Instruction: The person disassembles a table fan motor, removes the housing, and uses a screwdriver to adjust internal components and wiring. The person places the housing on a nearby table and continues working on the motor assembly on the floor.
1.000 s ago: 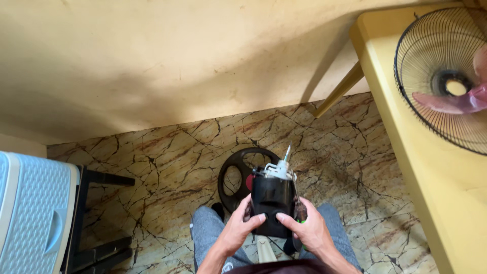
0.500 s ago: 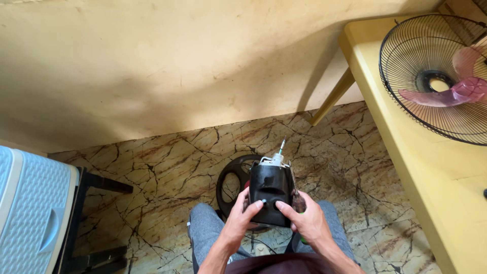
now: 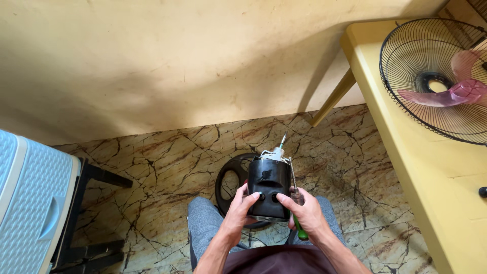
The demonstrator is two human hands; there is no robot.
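A black fan motor housing (image 3: 269, 185) with a white top part and a thin metal shaft (image 3: 282, 140) pointing away from me is held upright over my lap. My left hand (image 3: 237, 213) grips its left side, thumb near a hole in the casing. My right hand (image 3: 304, 213) holds its right side, with a green-handled screwdriver (image 3: 300, 229) tucked under the fingers against the housing. Both my knees in grey trousers show below.
A black round fan base (image 3: 231, 180) lies on the marbled floor behind the housing. On the yellow table (image 3: 431, 177) at right stands a wire fan guard (image 3: 406, 66) with a pink blade (image 3: 459, 94). A light blue case (image 3: 25, 203) sits on a black stand at left.
The view has shifted slightly, bringing the table and fan guard further into frame. Both hands have kept hold of the housing, and their grip is much the same.
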